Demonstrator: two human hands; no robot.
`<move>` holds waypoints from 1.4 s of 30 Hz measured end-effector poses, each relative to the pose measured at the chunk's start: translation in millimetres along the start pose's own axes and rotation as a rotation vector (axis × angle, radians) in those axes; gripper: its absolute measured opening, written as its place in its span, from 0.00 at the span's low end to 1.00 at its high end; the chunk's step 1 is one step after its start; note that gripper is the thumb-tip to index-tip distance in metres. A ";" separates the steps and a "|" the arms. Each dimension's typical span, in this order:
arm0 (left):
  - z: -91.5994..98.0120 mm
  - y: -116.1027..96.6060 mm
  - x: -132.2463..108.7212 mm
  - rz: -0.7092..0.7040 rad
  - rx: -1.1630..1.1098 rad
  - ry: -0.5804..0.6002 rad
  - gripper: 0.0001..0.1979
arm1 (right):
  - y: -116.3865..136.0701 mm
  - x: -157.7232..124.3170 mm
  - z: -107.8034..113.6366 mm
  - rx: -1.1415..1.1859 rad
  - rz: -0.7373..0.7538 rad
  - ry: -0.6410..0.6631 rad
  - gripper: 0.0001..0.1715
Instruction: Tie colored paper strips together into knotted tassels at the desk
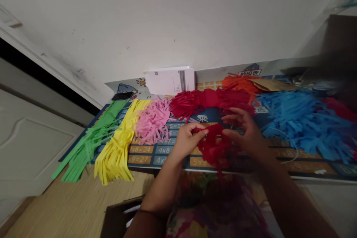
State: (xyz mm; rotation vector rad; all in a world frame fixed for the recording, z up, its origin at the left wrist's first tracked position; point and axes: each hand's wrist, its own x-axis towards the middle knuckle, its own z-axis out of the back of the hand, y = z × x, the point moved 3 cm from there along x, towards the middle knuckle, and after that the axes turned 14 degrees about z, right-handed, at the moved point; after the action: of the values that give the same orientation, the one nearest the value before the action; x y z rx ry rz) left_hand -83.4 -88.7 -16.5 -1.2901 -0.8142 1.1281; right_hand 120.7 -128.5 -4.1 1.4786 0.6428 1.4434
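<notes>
My left hand (187,138) pinches the top of a small bundle of red fringed paper strips (214,148) just above the table mat's front edge. My right hand (245,131) is on the bundle's right side, thumb against the red paper and fingers stretched out over it. The strips hang down below both hands. Behind them lies a bigger red fringe bundle (206,100).
Along the blue multiplication-table mat (156,150) lie green (89,141), yellow (118,145), pink (154,121), orange (240,81) and blue (301,119) fringe bundles. A white box (170,80) stands against the wall, a black phone (122,96) beside it. The wooden floor lies at lower left.
</notes>
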 end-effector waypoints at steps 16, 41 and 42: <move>37.6 -38.8 33.3 -0.227 0.419 0.109 0.11 | -12.6 18.4 32.7 -0.414 0.005 0.246 0.16; -14.2 -14.6 43.6 -0.355 0.237 0.316 0.13 | -51.7 -14.1 18.9 0.668 -0.649 -0.104 0.17; -8.3 -13.4 49.7 -0.305 0.180 0.270 0.13 | -55.2 -14.1 23.2 0.657 -0.639 -0.139 0.17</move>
State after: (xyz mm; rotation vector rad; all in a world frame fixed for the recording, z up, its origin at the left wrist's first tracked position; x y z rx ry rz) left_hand -58.8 -43.1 -10.8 -1.0952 -0.6643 0.7471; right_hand 153.6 -123.4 -55.8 1.6157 1.4379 0.6457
